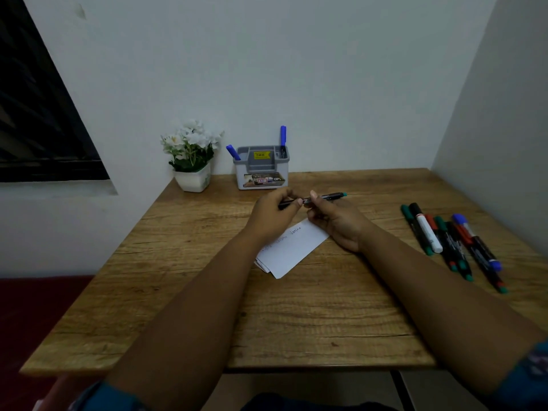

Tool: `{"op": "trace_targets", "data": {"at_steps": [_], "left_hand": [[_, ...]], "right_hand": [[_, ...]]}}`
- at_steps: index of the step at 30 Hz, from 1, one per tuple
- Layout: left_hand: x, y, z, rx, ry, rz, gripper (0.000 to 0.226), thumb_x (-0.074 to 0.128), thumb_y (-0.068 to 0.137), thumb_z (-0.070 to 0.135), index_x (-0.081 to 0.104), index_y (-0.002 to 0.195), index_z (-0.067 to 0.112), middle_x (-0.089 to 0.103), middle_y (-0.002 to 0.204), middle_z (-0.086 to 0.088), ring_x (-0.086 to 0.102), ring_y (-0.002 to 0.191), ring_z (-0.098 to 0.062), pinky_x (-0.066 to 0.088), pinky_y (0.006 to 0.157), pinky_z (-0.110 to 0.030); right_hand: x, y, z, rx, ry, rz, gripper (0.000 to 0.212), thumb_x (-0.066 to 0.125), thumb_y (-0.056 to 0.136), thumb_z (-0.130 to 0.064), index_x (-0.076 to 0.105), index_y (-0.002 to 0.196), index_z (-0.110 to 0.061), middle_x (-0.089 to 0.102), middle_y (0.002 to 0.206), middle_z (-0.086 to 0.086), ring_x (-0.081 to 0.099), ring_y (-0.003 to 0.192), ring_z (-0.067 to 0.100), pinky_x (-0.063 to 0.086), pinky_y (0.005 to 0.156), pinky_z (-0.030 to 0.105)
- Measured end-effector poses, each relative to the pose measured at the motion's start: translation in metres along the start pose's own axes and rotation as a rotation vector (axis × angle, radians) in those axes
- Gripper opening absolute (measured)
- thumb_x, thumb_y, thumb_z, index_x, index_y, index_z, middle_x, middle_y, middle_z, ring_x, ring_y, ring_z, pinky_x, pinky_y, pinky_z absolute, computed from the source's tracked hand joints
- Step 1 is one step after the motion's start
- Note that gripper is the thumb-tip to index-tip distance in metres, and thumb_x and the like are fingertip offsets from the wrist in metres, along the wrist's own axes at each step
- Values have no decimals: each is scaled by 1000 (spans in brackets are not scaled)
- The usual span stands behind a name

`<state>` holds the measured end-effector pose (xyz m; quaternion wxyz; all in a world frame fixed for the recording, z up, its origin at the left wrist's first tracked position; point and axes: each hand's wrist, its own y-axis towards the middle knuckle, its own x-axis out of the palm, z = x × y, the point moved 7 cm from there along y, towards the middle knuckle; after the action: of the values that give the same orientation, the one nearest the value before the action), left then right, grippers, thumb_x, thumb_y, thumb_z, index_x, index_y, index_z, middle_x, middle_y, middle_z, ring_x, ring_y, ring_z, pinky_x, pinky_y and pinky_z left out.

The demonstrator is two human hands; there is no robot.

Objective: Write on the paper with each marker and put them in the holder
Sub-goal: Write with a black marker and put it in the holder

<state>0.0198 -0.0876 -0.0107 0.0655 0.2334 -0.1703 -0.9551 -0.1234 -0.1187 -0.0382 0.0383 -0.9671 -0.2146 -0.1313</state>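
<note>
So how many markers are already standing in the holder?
2, both blue-capped: one blue marker leans out of the left end of the holder, the other blue marker stands upright at its right end. Shorter ones inside could be hidden.

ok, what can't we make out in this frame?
Head view:
- Marker: middle hidden by left hand and right hand; cap on or off unclear.
- Paper: writing too small to read.
- Holder: label too small; lower parts of the two blue markers hidden inside.
</note>
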Motion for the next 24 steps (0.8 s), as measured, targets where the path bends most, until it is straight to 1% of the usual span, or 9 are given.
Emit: {"op": "trace_targets", "data": {"at_steps": [3, 7, 9, 11, 13, 16, 18, 21, 24], "left_hand": [[-7, 1, -4, -58, 1, 55, 7, 64, 91, 26, 68, 94, 21, 66, 83, 9, 59, 75, -2, 44, 69, -23], [-7, -2, -3, -43, 29, 45, 11, 73, 84, 37, 66, 85, 28, 69, 82, 11, 63, 77, 3, 46, 66, -13], [-6, -5, 0, -18, 2, 42, 10, 74, 83, 33, 64, 81, 31, 66, 82, 15, 61, 74, 7, 45, 64, -13], [-6, -4, 3, 6, 15, 38, 12, 72, 86, 28, 62, 79, 29, 65, 89, 8, 60, 77, 0, 47, 67, -21], [-8, -3, 6, 22, 50, 20, 15, 70, 87, 27, 59, 78, 29, 63, 96, -5, 60, 77, -10, 47, 64, -22], [-13, 0, 4, 3, 26, -1, 12, 68, 89, 23, 59, 81, 24, 61, 95, -7, 59, 60, -2, 46, 54, -14], [-25, 4, 4, -36, 12, 15, 3, 61, 94, 20, 60, 94, 17, 60, 100, -4, 60, 61, -5, 52, 59, -20], [-69, 19, 11, -50, -49, 166, 15, 59, 95, 16, 52, 109, 17, 61, 90, 6, 61, 61, -1, 54, 63, -25], [-123, 44, 21, -46, -11, 388, 24, 74, 84, 14, 56, 99, 13, 66, 85, -1, 66, 71, -4, 57, 68, -24]], "right_hand": [[-3, 1, 1, 33, 24, 50, 28, 63, 91, -35, 64, 87, -7, 62, 73, 8, 60, 79, 15, 51, 99, 34], [-5, 3, 3, 51, 52, 53, 29, 63, 91, -34, 63, 94, -5, 63, 74, 8, 62, 80, 15, 52, 98, 34], [-6, 3, 4, 56, 41, 44, 26, 67, 89, -30, 65, 96, -5, 62, 76, 6, 61, 80, 13, 51, 99, 33], [-5, 3, 4, 54, 41, 22, 20, 71, 85, -27, 66, 90, -8, 61, 76, 5, 61, 78, 11, 50, 100, 32], [-3, 3, 4, 42, 20, 11, 21, 74, 80, -29, 68, 85, -10, 62, 76, 3, 60, 76, 9, 48, 100, 33], [-2, 3, 4, 10, -60, 24, 41, 79, 68, -45, 70, 88, -9, 62, 75, 2, 57, 79, 13, 47, 101, 35], [-2, 4, 2, -18, -121, 70, 60, 77, 60, -59, 67, 91, -9, 60, 77, 4, 54, 82, 17, 45, 103, 39], [-3, 5, 0, -30, -196, 143, 70, 70, 60, -69, 62, 92, -8, 61, 79, 4, 56, 82, 18, 47, 104, 46], [-1, 7, 0, -48, -265, 154, 57, 71, 65, -68, 55, 81, -15, 60, 74, 1, 55, 81, 20, 49, 100, 46]]}}
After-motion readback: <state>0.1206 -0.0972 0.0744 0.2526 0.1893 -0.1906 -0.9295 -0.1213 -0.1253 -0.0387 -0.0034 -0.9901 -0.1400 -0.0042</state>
